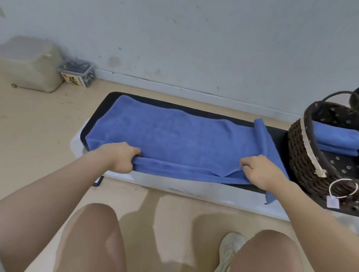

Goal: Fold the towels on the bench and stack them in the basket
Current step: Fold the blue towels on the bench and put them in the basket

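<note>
Knees and one pale shoe (225, 263) filled the bottom of the view, the person sitting low before the surface (271, 135), a dark-topped bench with a white front edge. Both bare arms reached forward to the near long edge of a blue towel (174, 135) that lay spread lengthwise along the surface. The left hand (121, 157) gripped that edge near its left end, fingers curled tightly round a fold of cloth. The right hand (260, 171) held the same edge nearer the right end, its fingers curled under and pinching the fabric. Between the two hands the near edge showed as a doubled strip (a narrow band of cloth lying over the front of the surface). At the right end the towel was rumpled into a raised ridge, and a corner hung down past the white front edge.

Just to the right stood a dark woven basket (301, 150) with a patterned lining and a hoop handle, a small white tag hanging from a ring on its near rim. Inside it lay folded blue towels (338, 139), stacked flat.

Farther back on the floor to the left sat a beige plastic container (31, 63) and, touching its right side, a small clear box (77, 72) with a red and yellow label, both close to the grey wall (187, 24).
</note>
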